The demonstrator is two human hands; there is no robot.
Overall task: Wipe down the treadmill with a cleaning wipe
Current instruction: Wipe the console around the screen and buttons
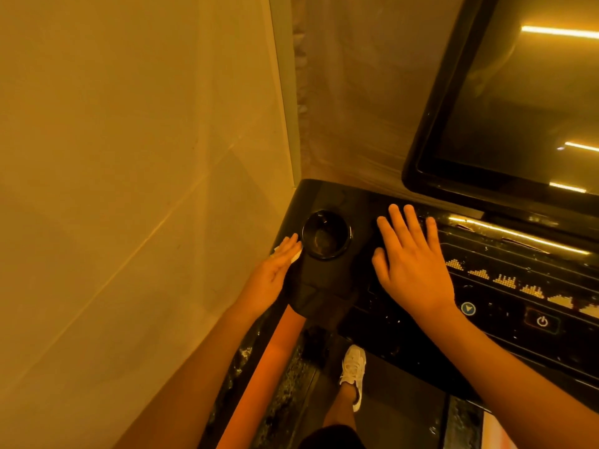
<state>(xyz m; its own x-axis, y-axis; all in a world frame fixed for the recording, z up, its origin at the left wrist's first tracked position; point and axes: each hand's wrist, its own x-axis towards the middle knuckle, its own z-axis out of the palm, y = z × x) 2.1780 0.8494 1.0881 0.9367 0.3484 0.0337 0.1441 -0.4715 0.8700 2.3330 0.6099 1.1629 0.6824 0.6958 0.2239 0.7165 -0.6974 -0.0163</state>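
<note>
1. The white wipe (297,255) lies mid-frame on the black treadmill console (327,280), just left of the cup holder (325,234).
2. The left hand (274,273) presses the wipe with straight fingers, grip wide.
3. The right hand (413,257) rests flat on the console, grip wide.
4. A dark screen (518,108) sits upper right, and a beige wall (129,157) fills the left.

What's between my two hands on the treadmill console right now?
In the head view, a round black cup holder sits between the left hand and the right hand.
</note>
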